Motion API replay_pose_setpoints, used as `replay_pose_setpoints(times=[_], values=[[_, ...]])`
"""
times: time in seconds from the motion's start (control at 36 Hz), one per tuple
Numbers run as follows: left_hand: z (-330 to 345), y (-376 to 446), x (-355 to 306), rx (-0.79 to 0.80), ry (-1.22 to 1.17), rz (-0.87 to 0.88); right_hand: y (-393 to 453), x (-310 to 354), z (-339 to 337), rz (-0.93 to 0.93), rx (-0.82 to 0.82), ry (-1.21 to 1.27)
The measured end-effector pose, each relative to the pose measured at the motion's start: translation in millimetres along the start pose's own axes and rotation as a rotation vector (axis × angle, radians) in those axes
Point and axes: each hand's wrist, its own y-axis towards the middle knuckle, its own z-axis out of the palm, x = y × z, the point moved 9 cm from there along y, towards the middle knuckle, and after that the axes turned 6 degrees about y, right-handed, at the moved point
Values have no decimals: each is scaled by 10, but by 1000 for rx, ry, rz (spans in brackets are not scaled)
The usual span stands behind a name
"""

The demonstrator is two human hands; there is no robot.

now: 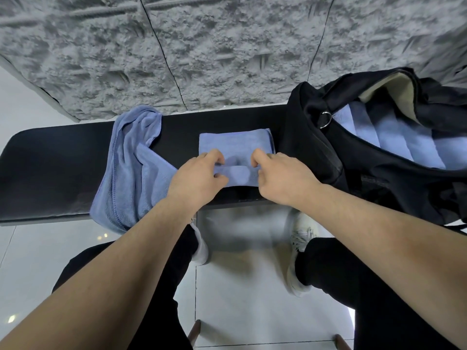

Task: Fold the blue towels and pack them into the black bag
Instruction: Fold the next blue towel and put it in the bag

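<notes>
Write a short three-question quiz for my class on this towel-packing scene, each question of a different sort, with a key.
1. True or false: the open black fabric bag already holds folded blue towels.
2. Which hands take a grip on the small folded blue towel at the middle of the black padded bench? A) left only B) right only C) both
3. Fill in: the loose, unfolded blue towel lies to the ___ of the folded one.

Key: 1 true. 2 C: the left hand and right hand both pinch its near edge. 3 left.
</notes>
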Motion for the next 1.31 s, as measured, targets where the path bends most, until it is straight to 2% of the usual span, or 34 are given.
replay_pose_setpoints(times=[0.17,0.28,0.39,0.83,1.08,1.31], values=[[-21,-7,6,-49,13,-13,16,-9,-143,-42,-167,-77],[-11,2,10,-60,-2,-9,20,-3,-150,-67,-178,-75],[-14,1,22,-86,-30,-7,1,44,-207,-140,-278,-60],[-94,21,-5,-185,-95,66,-48,131,-130,-245,-281,-190],[6,-24,-38,-91,0,84,9,114,-129,-228,-304,-227],[-67,-12,-111,-159,169,76,14,77,-103,-138,-161,-215]])
